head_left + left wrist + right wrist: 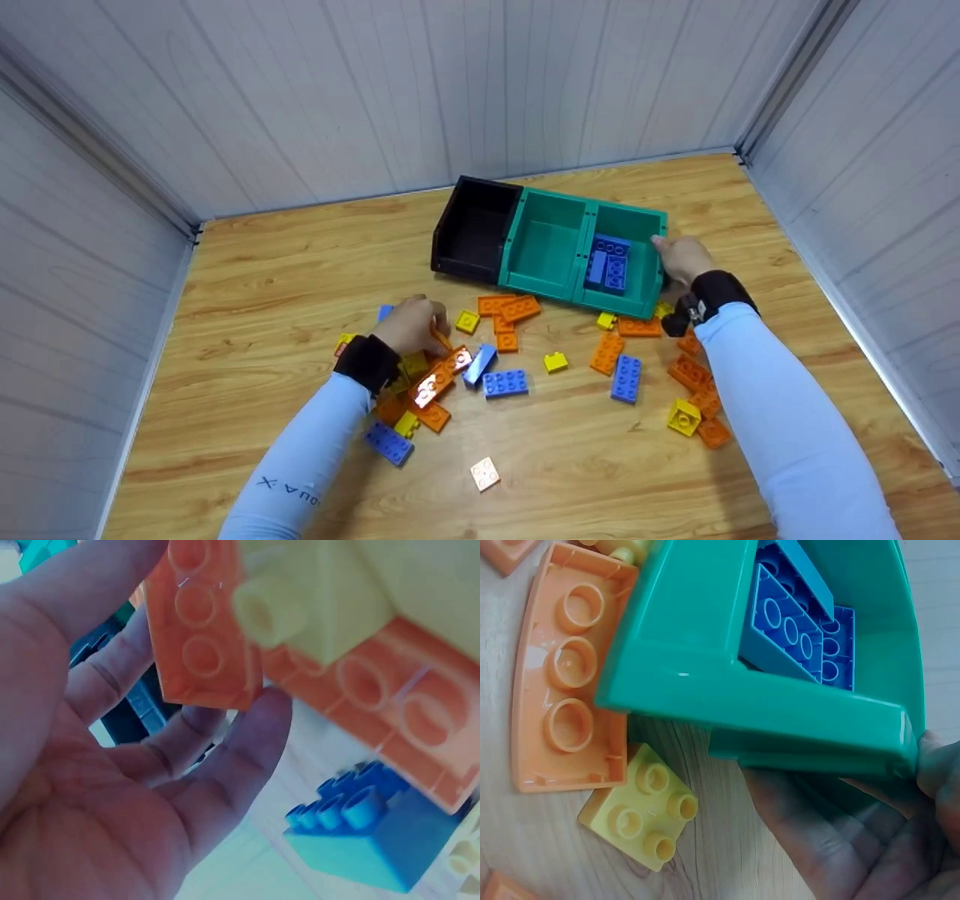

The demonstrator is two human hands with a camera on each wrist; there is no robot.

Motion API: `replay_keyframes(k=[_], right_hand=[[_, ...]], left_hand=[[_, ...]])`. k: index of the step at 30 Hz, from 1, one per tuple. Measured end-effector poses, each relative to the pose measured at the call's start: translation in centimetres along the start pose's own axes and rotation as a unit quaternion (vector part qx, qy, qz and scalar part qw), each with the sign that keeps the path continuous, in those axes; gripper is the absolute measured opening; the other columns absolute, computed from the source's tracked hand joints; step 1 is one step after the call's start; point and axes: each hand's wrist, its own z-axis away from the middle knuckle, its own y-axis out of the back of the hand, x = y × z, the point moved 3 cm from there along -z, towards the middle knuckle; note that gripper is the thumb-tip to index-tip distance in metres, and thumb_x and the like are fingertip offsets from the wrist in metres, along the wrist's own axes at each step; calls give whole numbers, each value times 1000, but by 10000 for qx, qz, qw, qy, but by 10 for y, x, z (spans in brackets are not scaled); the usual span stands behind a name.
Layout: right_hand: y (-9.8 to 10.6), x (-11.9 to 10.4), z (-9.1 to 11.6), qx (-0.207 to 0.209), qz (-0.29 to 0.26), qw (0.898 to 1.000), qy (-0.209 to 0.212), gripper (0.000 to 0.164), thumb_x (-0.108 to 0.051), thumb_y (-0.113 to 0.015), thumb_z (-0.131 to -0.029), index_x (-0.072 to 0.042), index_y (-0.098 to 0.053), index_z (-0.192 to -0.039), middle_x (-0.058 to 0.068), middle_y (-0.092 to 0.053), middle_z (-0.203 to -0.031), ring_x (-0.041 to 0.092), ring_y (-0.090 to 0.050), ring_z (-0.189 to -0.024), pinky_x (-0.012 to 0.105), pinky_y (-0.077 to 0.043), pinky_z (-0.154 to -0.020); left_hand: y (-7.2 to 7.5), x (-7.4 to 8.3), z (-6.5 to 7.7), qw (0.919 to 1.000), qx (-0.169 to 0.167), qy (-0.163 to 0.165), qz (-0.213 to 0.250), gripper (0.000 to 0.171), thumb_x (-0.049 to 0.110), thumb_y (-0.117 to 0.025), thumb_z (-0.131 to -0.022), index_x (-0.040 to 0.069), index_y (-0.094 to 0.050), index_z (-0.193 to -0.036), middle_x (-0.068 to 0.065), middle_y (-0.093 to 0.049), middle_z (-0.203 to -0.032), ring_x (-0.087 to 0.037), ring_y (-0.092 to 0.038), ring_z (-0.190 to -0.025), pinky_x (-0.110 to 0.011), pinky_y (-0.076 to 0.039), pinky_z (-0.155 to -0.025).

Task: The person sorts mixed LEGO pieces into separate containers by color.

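A: Left hand [412, 326], from the head view?
B: I logged it among loose bricks [435, 386] on the left part of the table [300, 255], fingers bent. That view partly covered the grip. The left wrist view settled it for me: the digits were curled round an orange brick [196, 637], hollow underside towards the camera. A yellow brick [322, 607] was just beside it, and a blue brick [382, 832] was near the fingertips.
A: Right hand [686, 259]?
B: From my station, the head view put it at the outer end of the right green bin [619, 302]. Only the right wrist view showed me the fingers bent under the rim; it had hold of the bin. That view also showed a yellow brick [641, 814] clearly, studs up, beside a hollow-side-up brick [570, 667].
A: Contents?
B: Blue bricks [616, 274] lay inside it. The head view alone gave me the full row: black bin [465, 266], middle green bin [545, 244], right green bin.
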Motion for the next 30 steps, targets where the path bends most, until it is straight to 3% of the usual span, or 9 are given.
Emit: replay_keyframes(k=[4, 9, 13, 16, 20, 22, 25, 28, 30], right_hand=[[3, -2, 0, -5, 57, 10000, 28, 60, -46, -23, -108, 6, -52, -111, 5, -38, -73, 20, -47, -68, 36, -40, -72], [6, -2, 0, -3, 96, 9999, 32, 61, -45, -22, -108, 8, -49, -118, 10, -41, -79, 24, -50, -74, 39, -40, -77], [4, -1, 2, -98, -65, 9999, 47, 69, -46, -22, -108, 12, -43, -138, 28, -49, -123, 35, -48, -108, 43, -38, -89], [1, -1, 2, -124, -131, 9998, 52, 69, -46, -23, -108, 12, -40, -142, 30, -46, -132, 35, -47, -109, 42, -38, -90], [1, -1, 1, -27, -107, 9999, -28, 62, -45, -25, -108, 9, -51, -125, 17, -47, -93, 28, -50, -87, 37, -40, -78], [1, -1, 1, -3, -122, 9999, -50, 59, -44, -25, -108, 7, -54, -119, 11, -45, -85, 24, -49, -81, 35, -41, -74], [1, 0, 0, 43, -157, 9999, -28, 55, -44, -26, -108, 2, -54, -103, 5, -37, -75, 21, -47, -73, 33, -40, -69], [-2, 0, -2, 106, -201, 9997, 72, 50, -44, -28, -108, -3, -50, -90, 3, -36, -72, 19, -46, -71, 32, -39, -68], [-3, 0, -2, 135, -198, 9996, 129, 47, -43, -29, -108, -6, -45, -84, 2, -34, -71, 19, -44, -69, 32, -38, -67]], left_hand=[[17, 4, -10, 9993, 261, 60, 266, 19, 5, -81, -81, 7, -65, -92, -7, -62, -88, -23, -56, -75, -33, -47, -65], [48, 16, -42, 9885, 1325, -170, 706, 18, -3, -71, -86, 0, -64, -103, -15, -66, -98, -28, -63, -88, -39, -53, -78], [63, 27, -80, 9780, 1922, -77, 805, 21, -8, -65, -87, -5, -64, -108, -21, -67, -105, -32, -63, -97, -40, -51, -86], [65, 34, -106, 9750, 1980, 349, 941, 22, -7, -62, -87, -6, -63, -109, -22, -67, -108, -34, -62, -100, -39, -51, -87], [60, 38, -131, 9687, 1901, 1116, 1138, 12, 0, -63, -88, 0, -64, -99, -13, -65, -99, -29, -61, -94, -36, -50, -85], [54, 38, -141, 9646, 1899, 1427, 1148, 6, 4, -63, -89, 6, -61, -83, -6, -60, -83, -25, -58, -84, -35, -48, -77], [45, 35, -151, 9584, 1986, 1748, 1071, 29, 9, -62, -90, 12, -47, -66, 1, -44, -64, -21, -51, -70, -34, -42, -68], [38, 28, -156, 9529, 2081, 1913, 1099, 33, 10, -62, -92, 12, -45, -64, -1, -43, -62, -23, -51, -69, -37, -43, -69], [34, 24, -159, 9512, 2088, 1997, 1086, 24, 12, -64, -91, 9, -52, -71, -4, -55, -71, -26, -58, -77, -40, -48, -75]])
